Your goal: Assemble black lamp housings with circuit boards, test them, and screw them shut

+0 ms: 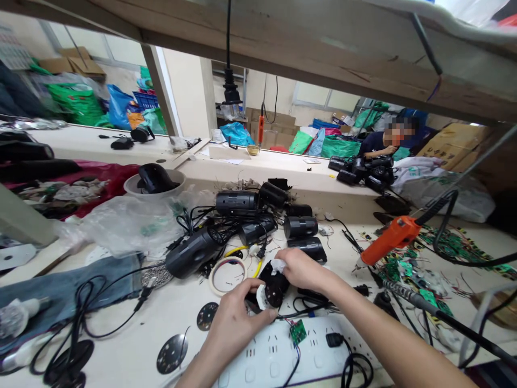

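Above a white power strip [323, 337], my left hand [238, 323] pinches a small round black part [273, 296] with a white rim between thumb and fingers. My right hand [302, 269] is closed on a crumpled white scrap [278, 265] at the top of a black housing [269, 277]. Both hands meet at this housing, and its lower side is partly hidden by them. A small green circuit board [298, 331] with thin wires rests on the strip just below. Left of the housing lies a roll of tape [227, 276].
Black cylindrical housings [194, 251] with cables are heaped beyond my hands. An orange electric screwdriver [390, 240] hangs at the right over circuit boards [404, 267]. Black discs [172, 353] lie at the lower left. A person [379, 143] sits across the bench. A shelf beam crosses overhead.
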`<state>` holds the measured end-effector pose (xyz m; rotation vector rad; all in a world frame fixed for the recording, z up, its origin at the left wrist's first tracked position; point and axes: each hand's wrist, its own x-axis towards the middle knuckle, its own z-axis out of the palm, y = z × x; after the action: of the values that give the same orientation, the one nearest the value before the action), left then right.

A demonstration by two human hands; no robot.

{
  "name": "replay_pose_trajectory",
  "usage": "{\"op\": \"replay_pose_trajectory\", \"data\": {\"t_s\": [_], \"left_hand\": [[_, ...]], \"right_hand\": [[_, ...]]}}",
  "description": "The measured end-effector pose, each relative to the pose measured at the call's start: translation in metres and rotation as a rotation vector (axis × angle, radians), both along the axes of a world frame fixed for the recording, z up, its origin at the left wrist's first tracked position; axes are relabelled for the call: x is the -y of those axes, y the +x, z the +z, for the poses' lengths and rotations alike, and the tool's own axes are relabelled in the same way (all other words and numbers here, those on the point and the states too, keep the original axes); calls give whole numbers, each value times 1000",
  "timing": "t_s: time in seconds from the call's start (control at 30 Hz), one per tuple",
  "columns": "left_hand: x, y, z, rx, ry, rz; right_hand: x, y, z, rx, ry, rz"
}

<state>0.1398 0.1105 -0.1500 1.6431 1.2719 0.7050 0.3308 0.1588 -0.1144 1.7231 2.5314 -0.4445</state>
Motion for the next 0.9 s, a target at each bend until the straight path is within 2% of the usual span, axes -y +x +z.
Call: {"op": "replay_pose_trajectory", "data": {"t_s": [0.13,0.43,0.63,0.8,0.9], "left_hand": [[0,1,2,14,-9,-10],[-1,4,6,64,-50,-4],[-2,6,6,69,-4,-7],[-1,8,8,0,90,21],[-2,7,4,7,86,16]], "right_hand": [[0,3,1,22,15,-25],[1,-10,-8,72,80,-159],[5,-4,-8,16,-14,-96],[4,-4,-9,61,5,-141],[3,-5,-8,85,39,-149]]}}
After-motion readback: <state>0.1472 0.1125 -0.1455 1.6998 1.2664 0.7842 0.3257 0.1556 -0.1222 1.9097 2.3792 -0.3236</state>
